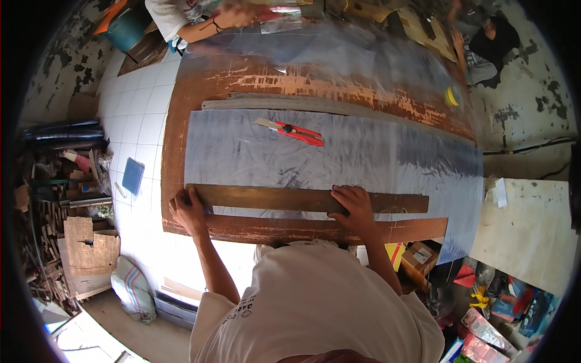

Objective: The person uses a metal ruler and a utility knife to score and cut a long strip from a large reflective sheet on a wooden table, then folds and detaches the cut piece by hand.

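Note:
A long flat brown straightedge (272,198) lies crosswise over a sheet of clear bluish plastic (230,151) near the table's front edge. My left hand (189,212) grips its left end, thumb on the upper side. Farther right along the bar, my right hand (353,206) is closed across it, fingers over the far edge and thumb at the near one. Beyond the bar rests a red utility knife (296,131), its blade pointing left; neither hand touches it.
A second long grey strip (272,104) lies along the sheet's far edge on the worn brown table (175,133). Across the table a person's arm (206,29) reaches over more plastic; another person sits at far right. A yellow tape roll (452,96) is near the right edge.

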